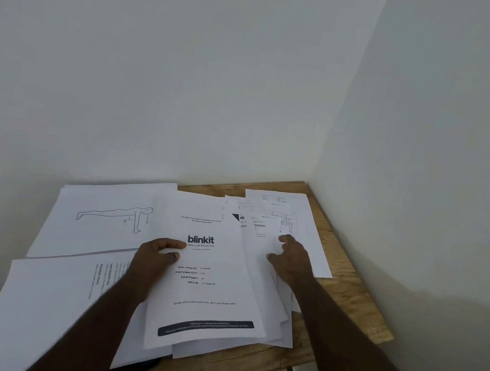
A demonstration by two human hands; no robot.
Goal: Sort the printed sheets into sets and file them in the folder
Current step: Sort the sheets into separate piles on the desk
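Both hands point(157, 254) point(291, 254) reach forward, fingers curled.

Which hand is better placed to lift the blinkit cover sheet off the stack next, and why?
Probably the left hand: it already pinches the blinkit sheet at its left edge. The right hand rests on the fanned sheets beside it.

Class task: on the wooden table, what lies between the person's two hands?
In the head view, the white blinkit cover sheet lies between the left hand and right hand, with more white printed sheets fanned beneath it.
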